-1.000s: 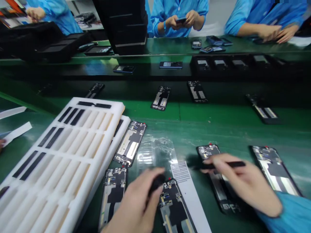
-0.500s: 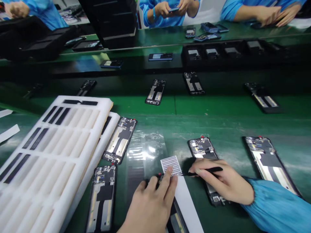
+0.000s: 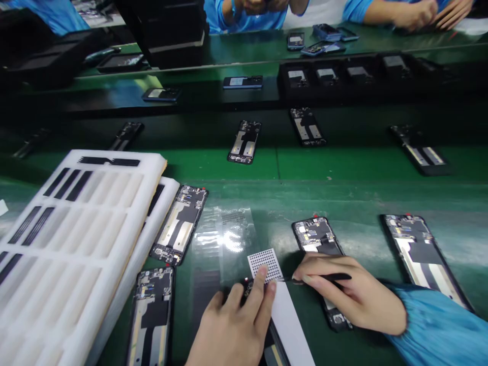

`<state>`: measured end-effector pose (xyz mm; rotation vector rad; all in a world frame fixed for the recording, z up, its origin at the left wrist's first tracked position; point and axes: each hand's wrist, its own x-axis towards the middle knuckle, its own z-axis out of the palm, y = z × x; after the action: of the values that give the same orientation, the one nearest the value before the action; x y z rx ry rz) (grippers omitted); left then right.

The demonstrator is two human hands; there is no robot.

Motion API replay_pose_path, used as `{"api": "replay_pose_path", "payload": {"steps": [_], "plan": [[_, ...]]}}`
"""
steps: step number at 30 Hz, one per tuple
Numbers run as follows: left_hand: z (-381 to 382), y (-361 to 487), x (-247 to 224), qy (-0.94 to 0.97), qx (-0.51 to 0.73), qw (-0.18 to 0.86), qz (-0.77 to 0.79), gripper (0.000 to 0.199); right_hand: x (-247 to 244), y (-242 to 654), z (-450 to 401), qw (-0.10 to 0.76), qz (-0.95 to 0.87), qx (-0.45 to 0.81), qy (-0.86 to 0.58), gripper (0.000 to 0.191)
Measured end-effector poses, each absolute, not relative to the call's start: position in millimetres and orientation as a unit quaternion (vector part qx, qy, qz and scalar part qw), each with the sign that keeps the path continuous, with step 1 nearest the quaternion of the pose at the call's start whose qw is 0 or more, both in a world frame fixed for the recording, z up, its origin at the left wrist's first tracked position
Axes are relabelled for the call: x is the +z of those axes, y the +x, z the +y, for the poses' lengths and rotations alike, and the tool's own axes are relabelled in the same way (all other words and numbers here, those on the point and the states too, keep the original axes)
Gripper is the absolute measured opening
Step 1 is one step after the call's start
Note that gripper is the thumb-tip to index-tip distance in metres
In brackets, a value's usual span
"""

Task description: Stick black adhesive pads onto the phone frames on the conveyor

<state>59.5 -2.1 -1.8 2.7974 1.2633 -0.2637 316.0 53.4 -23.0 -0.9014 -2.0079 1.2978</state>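
My right hand (image 3: pixel 351 290) is closed around black tweezers (image 3: pixel 335 277), whose tip meets the edge of a small white sheet of black dots (image 3: pixel 266 264). Two fingertips of my left hand (image 3: pixel 236 317) press on that sheet, the fingers stretched out. Under the left hand lies an opened phone (image 3: pixel 276 348), mostly hidden, with a strip of white paper (image 3: pixel 292 325) along its side. Another opened phone (image 3: pixel 318 236) is partly covered by my right hand. Left of the dotted sheet lies a clear plastic film (image 3: pixel 236 239).
White foam trays (image 3: pixel 114 213) with black strips in their slots are stacked at left. Opened phones stand beside them (image 3: pixel 152 305) and at right (image 3: pixel 423 254). Across the bench are a black tray of phones (image 3: pixel 328 96) and co-workers' hands (image 3: pixel 415 15).
The view has shifted slightly, so the foam trays and nearby phones sit further left. Both hands keep their places at the dotted sheet, with the tweezers still held.
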Motion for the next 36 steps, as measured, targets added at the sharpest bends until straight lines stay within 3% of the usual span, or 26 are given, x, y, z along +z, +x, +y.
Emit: {"api": "replay_pose_path", "payload": {"steps": [6, 12, 16, 20, 29, 36], "plan": [[1, 63, 5, 0.909, -0.097, 0.04, 0.402, 0.047, -22, 317, 55, 0.279, -0.753, 0.485, -0.346, 0.022], [1, 63, 8, 0.909, -0.144, 0.055, 0.388, 0.064, -28, 316, 48, 0.314, -0.757, 0.465, -0.335, 0.039], [1, 64, 10, 0.903, -0.16, 0.059, 0.394, 0.072, -33, 316, 45, 0.339, -0.747, 0.465, -0.333, 0.032], [1, 65, 12, 0.901, -0.16, 0.055, 0.399, 0.067, -35, 317, 45, 0.337, -0.75, 0.474, -0.315, 0.023], [-4, 61, 0, 0.906, -0.102, 0.013, 0.411, 0.045, -20, 314, 45, 0.281, -0.79, 0.458, -0.296, 0.023], [-4, 59, -6, 0.91, -0.064, -0.004, 0.409, 0.045, -5, 306, 42, 0.261, -0.835, 0.374, -0.308, 0.026]]}}
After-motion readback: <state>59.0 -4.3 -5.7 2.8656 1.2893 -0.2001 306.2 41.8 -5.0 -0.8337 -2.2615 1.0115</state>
